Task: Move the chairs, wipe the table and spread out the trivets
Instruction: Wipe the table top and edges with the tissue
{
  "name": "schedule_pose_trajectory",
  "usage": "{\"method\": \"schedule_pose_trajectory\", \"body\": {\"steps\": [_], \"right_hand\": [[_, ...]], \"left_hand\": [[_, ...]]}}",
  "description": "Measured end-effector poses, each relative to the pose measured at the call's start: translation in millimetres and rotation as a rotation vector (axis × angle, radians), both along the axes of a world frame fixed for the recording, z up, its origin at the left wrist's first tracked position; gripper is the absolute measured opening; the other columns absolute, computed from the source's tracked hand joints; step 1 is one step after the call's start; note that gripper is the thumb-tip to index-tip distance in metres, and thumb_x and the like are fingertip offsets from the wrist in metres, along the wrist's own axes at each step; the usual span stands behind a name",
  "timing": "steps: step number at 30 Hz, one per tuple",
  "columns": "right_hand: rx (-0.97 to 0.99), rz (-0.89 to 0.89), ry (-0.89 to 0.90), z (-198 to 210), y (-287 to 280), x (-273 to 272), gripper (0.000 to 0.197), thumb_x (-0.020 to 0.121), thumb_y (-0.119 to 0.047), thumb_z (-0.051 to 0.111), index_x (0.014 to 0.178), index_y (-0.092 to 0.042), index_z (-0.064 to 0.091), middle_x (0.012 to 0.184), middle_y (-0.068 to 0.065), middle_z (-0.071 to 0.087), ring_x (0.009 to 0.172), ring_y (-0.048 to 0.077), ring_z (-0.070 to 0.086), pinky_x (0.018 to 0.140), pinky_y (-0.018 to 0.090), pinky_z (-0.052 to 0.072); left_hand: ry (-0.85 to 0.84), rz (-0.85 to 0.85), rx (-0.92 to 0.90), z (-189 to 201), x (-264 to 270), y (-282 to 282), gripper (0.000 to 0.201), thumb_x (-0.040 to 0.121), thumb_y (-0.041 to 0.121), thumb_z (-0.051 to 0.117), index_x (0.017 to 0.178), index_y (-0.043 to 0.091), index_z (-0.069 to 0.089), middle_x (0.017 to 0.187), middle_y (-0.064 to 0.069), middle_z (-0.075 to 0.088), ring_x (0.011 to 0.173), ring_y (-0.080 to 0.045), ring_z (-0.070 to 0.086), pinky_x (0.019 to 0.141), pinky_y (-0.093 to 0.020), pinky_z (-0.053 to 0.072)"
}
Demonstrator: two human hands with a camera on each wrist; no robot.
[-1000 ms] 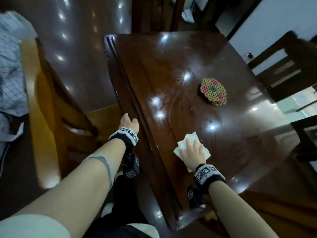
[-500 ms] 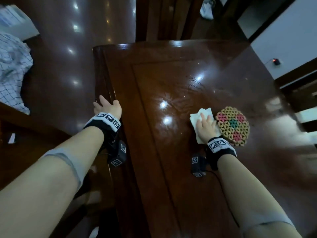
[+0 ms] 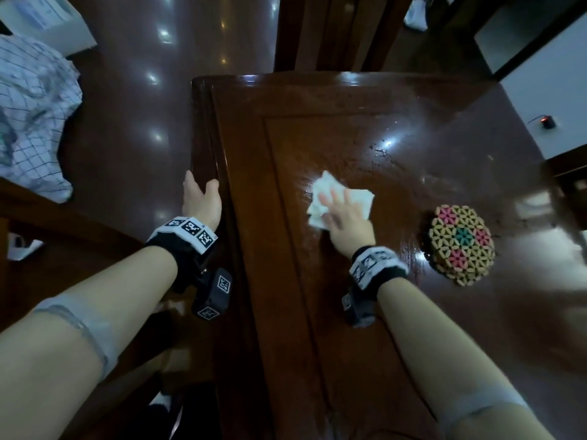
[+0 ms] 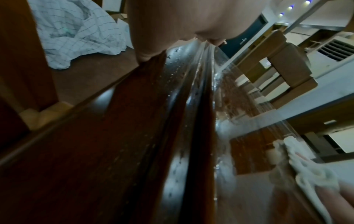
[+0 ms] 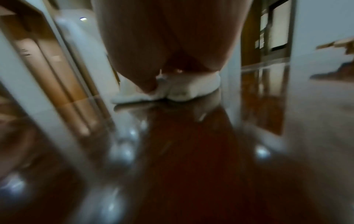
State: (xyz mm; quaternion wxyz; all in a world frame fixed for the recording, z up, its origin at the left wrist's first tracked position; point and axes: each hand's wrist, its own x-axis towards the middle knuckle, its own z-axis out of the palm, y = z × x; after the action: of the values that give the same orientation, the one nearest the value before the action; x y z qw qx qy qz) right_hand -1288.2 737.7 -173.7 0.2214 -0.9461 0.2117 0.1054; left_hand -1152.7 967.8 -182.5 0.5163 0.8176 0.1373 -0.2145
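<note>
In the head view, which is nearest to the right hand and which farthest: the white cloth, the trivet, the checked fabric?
1. White cloth: under the right hand.
2. Trivet: on the table, to its right.
3. Checked fabric: far left, off the table.

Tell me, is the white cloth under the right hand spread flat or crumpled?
Crumpled: the white cloth bunches into folds under the right hand.

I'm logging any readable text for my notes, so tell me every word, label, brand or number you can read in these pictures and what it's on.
No words, brands or numbers can be read in any view.
Left wrist band: black-and-white square code markers only, no letters.
Right wrist band: the same kind of markers, blurred.
White box on the floor, top left: faint printing, too blurred to read.
Trivet: coloured pattern, no text.
</note>
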Motion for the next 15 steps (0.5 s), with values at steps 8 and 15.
{"method": "schedule_pose_trajectory", "body": {"steps": [8, 15], "right_hand": [[0.488, 0.099, -0.189, 15, 79, -48, 0.033, 0.095, -0.01, 0.048, 0.119, -0.025, 0.066, 0.109, 0.001, 0.069, 0.094, 0.004, 0.061, 0.084, 0.023, 0.047], [0.191, -0.277, -0.249, 62, -16, -43, 0.034, 0.1, -0.024, 0.047, 0.131, -0.019, 0.059, 0.122, 0.002, 0.065, 0.105, 0.014, 0.059, 0.085, 0.022, 0.046]], "left_hand": [[0.06, 0.009, -0.189, -8, -40, 32, 0.055, 0.102, 0.031, 0.028, 0.153, 0.02, 0.013, 0.159, 0.002, 0.021, 0.144, -0.016, 0.022, 0.119, -0.039, 0.017], [0.103, 0.044, -0.244, -15, -37, 36, 0.055, 0.102, 0.029, 0.028, 0.153, 0.018, 0.012, 0.159, -0.001, 0.018, 0.145, -0.018, 0.02, 0.118, -0.037, 0.016]]}}
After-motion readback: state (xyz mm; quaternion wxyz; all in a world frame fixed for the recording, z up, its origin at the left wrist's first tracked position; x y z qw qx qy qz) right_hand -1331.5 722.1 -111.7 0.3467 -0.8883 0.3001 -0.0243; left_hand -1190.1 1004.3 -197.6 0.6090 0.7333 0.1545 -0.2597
